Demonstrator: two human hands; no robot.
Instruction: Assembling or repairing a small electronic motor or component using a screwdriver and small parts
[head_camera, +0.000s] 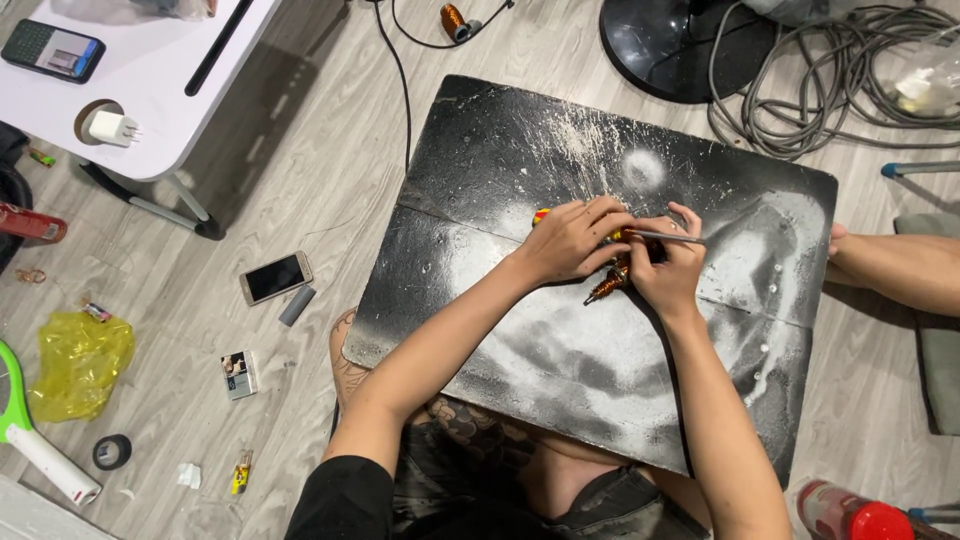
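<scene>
My left hand is closed over a small part wound with copper wire, pressing it on a black board streaked with white dust. A bit of yellow and red shows at the fingertips. My right hand grips a thin metal tool like a pen, its shaft lying level above the knuckles. Both hands touch over the part, which they mostly hide.
A phone and a grey stick lie on the wood floor at left, near a yellow bag and a tape roll. A white table is upper left, a fan base and grey cables above. Another person's leg rests at right.
</scene>
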